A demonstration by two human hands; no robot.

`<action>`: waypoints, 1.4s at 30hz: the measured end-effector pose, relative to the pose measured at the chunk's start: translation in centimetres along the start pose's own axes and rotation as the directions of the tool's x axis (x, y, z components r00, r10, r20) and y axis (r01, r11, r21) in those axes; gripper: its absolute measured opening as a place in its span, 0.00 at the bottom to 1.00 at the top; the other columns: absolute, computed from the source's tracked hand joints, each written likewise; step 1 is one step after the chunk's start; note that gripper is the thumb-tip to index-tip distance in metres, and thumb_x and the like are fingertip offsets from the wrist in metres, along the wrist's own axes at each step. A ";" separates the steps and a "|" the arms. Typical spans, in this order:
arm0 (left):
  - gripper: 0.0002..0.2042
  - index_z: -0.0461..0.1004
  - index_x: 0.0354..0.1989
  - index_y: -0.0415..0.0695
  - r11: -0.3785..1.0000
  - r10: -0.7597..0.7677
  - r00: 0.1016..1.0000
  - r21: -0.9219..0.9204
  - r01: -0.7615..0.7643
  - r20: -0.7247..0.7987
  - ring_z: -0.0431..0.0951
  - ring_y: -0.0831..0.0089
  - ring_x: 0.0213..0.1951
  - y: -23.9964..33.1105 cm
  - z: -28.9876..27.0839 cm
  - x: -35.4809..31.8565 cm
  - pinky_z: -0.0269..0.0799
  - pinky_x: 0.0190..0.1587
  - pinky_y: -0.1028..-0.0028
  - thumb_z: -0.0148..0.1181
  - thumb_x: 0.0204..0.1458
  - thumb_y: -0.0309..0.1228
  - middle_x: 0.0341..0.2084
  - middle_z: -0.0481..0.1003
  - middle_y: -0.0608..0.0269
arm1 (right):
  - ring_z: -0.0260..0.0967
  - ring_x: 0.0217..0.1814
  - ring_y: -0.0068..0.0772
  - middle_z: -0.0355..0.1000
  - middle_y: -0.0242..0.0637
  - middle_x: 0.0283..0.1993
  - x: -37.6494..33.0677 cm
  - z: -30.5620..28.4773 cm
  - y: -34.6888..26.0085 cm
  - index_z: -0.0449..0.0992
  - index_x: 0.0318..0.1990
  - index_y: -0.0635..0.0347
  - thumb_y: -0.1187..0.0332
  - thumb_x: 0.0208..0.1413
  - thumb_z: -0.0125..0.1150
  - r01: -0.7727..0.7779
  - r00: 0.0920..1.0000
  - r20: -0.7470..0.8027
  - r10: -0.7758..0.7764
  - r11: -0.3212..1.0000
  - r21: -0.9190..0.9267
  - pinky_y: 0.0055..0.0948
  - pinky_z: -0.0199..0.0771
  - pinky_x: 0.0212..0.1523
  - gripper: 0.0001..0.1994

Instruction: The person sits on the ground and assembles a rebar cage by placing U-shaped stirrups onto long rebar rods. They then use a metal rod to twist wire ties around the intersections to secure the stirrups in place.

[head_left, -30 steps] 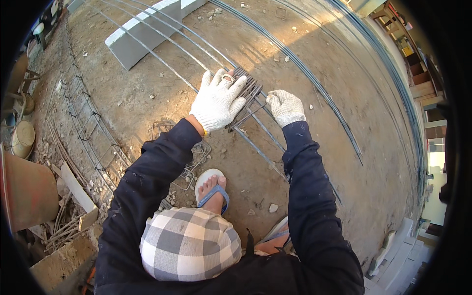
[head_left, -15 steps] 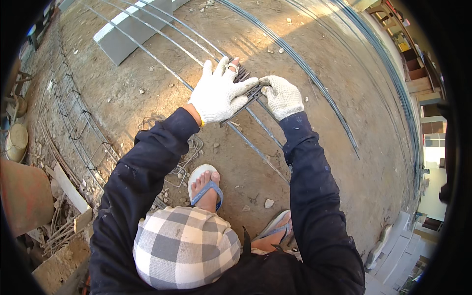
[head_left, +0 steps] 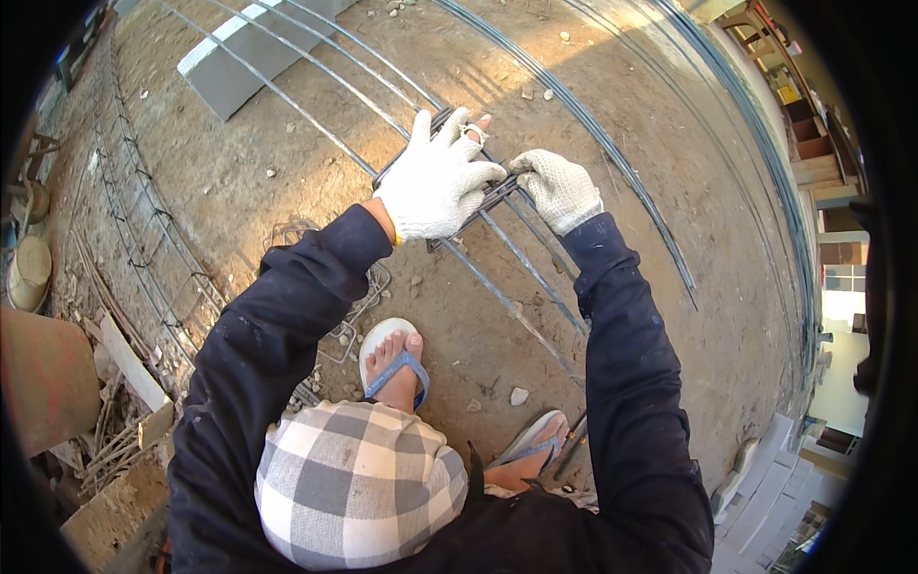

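My left hand, in a white knit glove with one fingertip bare, lies over a bundle of dark square steel stirrups. Its fingers are spread, and the palm side is hidden. At the bundle's right corner, my right hand, also gloved, has its fingers pinched on the stirrups. Long steel rebars run from the upper left under my left hand and through the stirrups. Their near ends reach toward my right forearm.
A grey block lies beneath the rebars' far part. Bundled rebars curve along the right. An assembled rebar cage stretches along the left, near scrap wood. Loose bent stirrups and my sandalled foot are close by.
Both hands have shifted slightly right. The stirrups look more spread out under my left hand, and the rebars' near ends have moved right and toward me.
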State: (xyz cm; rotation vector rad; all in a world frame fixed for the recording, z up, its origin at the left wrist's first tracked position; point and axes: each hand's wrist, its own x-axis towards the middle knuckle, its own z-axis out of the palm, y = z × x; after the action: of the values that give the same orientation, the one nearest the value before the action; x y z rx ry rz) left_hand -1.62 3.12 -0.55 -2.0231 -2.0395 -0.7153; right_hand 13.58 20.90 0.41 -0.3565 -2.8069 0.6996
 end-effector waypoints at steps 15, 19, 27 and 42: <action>0.18 0.77 0.53 0.62 0.998 0.053 0.998 0.033 -0.052 -0.017 0.60 0.47 0.64 -3.3 -0.9 -0.2 0.50 0.64 0.43 0.58 0.52 0.39 0.59 0.68 0.53 | 0.76 0.42 0.40 0.75 0.35 0.40 0.6 0.4 1.4 0.77 0.43 0.52 0.74 0.52 0.61 0.248 0.957 -0.131 -0.258 0.964 -0.091 0.32 0.77 0.42 0.10; 0.18 0.76 0.55 0.64 0.990 0.138 0.990 0.034 -0.139 0.022 0.58 0.47 0.66 -1.6 -1.3 -1.1 0.47 0.65 0.40 0.57 0.54 0.41 0.62 0.66 0.51 | 0.77 0.42 0.41 0.77 0.37 0.43 0.4 0.0 1.4 0.78 0.45 0.54 0.76 0.52 0.62 0.215 0.970 -0.121 -0.212 0.977 0.010 0.31 0.78 0.43 0.13; 0.19 0.75 0.56 0.64 0.987 0.115 0.992 0.111 -0.119 0.044 0.57 0.47 0.67 -1.2 -2.2 -2.0 0.44 0.66 0.38 0.56 0.54 0.43 0.64 0.64 0.51 | 0.75 0.48 0.42 0.76 0.37 0.50 -1.9 -2.0 -0.5 0.80 0.43 0.53 0.71 0.48 0.67 0.193 0.963 -0.163 -0.212 0.973 -0.126 0.36 0.76 0.47 0.13; 0.25 0.71 0.60 0.52 0.977 0.147 0.989 0.159 -0.145 -0.005 0.59 0.47 0.66 -1.1 -1.5 -2.5 0.46 0.66 0.39 0.55 0.53 0.43 0.61 0.68 0.53 | 0.72 0.46 0.43 0.74 0.37 0.46 -2.5 -1.7 -1.5 0.77 0.44 0.55 0.76 0.46 0.57 0.496 0.863 0.085 -0.498 0.801 -0.336 0.37 0.75 0.45 0.15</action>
State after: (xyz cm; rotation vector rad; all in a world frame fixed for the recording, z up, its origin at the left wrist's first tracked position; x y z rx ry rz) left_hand -2.86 0.23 -0.58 -2.0422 -1.8508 -0.5231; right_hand 16.18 19.62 2.18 0.3281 -2.8159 0.0801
